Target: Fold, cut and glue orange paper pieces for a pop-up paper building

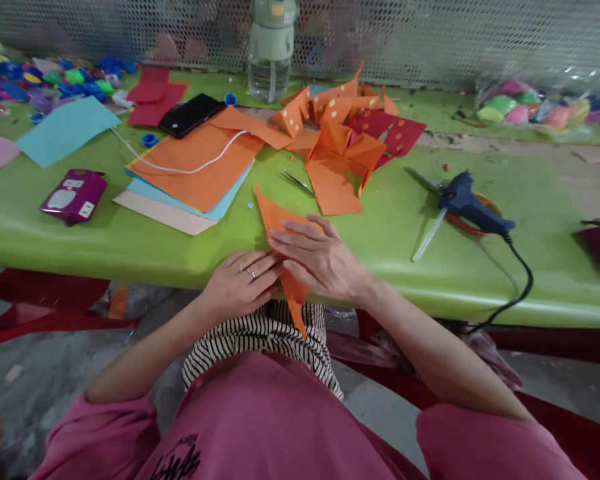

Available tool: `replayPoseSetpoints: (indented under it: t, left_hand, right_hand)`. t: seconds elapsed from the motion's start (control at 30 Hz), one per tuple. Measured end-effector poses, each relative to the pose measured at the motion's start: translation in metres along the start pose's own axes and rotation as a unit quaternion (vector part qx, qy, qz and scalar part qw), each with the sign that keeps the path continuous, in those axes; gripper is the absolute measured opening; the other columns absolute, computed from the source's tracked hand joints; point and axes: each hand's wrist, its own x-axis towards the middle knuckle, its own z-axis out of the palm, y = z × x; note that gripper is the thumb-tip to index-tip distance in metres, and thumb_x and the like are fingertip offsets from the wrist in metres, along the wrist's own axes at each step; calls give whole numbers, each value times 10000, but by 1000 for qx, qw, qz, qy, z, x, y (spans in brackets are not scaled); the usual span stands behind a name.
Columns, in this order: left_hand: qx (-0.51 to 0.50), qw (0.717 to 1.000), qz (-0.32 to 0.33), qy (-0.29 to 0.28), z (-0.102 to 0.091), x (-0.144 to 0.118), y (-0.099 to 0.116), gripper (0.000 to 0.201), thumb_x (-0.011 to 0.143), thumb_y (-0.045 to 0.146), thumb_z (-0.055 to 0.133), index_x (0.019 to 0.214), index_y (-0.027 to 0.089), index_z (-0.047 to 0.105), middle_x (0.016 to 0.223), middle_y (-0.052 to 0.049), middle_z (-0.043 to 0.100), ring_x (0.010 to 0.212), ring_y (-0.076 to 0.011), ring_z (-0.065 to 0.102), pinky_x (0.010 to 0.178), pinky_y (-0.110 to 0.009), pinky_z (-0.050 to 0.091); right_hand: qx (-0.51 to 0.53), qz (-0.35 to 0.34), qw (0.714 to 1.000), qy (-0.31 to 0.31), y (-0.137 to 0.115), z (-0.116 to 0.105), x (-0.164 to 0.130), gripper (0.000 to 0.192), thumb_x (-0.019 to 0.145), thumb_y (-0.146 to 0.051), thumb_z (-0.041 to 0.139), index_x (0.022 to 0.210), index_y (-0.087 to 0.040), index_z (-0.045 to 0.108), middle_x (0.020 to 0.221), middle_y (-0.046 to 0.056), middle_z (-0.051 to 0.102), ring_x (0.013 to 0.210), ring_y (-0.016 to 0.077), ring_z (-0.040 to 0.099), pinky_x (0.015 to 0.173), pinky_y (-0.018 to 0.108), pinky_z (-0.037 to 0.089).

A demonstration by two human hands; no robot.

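The green worktop [145, 247] ends in a rounded near edge, and both hands work right at it — the folded orange paper [280, 223] overhangs that edge, its lower point hanging down over the striped cloth [260, 337] on the lap. There is bare green room to the right of the hands, up to the blue glue gun [473, 208], whose black cord [523, 280] drops off the edge. Farther in lie a pile of folded orange pieces [337, 143], a stack of paper sheets [190, 177], tweezers [296, 181], a black phone [191, 115], a purple device [74, 195] and a water bottle [271, 47] before a perforated metal screen [455, 40].

The right hand [320, 260] lies flat on the orange paper, fingers [293, 235] stretched out and close together, pressing it onto the worktop. The left hand [243, 281] — a ring on one finger — rests just beside it at the paper's left edge, fingers curled narrow against the sheet; whether it pinches the paper I cannot tell.
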Motion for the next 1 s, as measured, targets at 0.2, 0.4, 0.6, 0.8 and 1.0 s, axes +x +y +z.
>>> replayPoseSetpoints:
  t: [0.2, 0.4, 0.6, 0.8, 1.0]
  left_hand:
    - [-14, 1000, -16, 20, 2, 3, 2, 309, 914, 295, 588, 1170, 142, 669, 1155, -91, 754, 1107, -217, 681, 975, -361, 539]
    - [-31, 999, -28, 14, 1, 7, 2, 337, 900, 308, 593, 1169, 125, 677, 1201, -75, 743, 1062, -203, 685, 969, -352, 540]
    - [-58, 997, -36, 21, 5, 4, 2, 374, 907, 315, 574, 1209, 116, 667, 1272, -85, 712, 1153, -196, 656, 982, -327, 526]
    - [-64, 997, -33, 27, 11, -1, 2, 382, 928, 328, 553, 1233, 122, 657, 1309, -86, 691, 1201, -192, 631, 1031, -320, 495]
    - [-52, 998, -30, -3, 6, 2, 0, 390, 953, 343, 554, 1254, 111, 638, 1334, -106, 673, 1207, -200, 623, 1031, -330, 483]
  right_hand:
    - [-11, -5, 1000, -27, 6, 13, 13, 405, 1045, -282, 362, 1365, -204, 599, 1380, 30, 634, 1430, 265, 447, 1230, 612, 177]
    - [-46, 33, 998, -38, 14, 16, 30, 422, 1042, -295, 356, 1405, -234, 562, 1396, 14, 621, 1457, 270, 405, 1245, 661, 101]
    - [-97, 61, 993, -35, 34, 24, 67, 428, 1043, -299, 320, 1365, -253, 598, 1370, 14, 642, 1451, 294, 414, 1244, 678, 138]
    - [-109, 92, 989, -50, 50, 31, 100, 479, 1046, -353, 268, 1339, -228, 625, 1360, 49, 652, 1470, 321, 376, 1230, 696, 161]
    - [-105, 115, 986, -64, 55, 31, 105, 496, 1045, -405, 263, 1408, -257, 567, 1489, 45, 544, 1503, 317, 312, 1239, 656, 164]
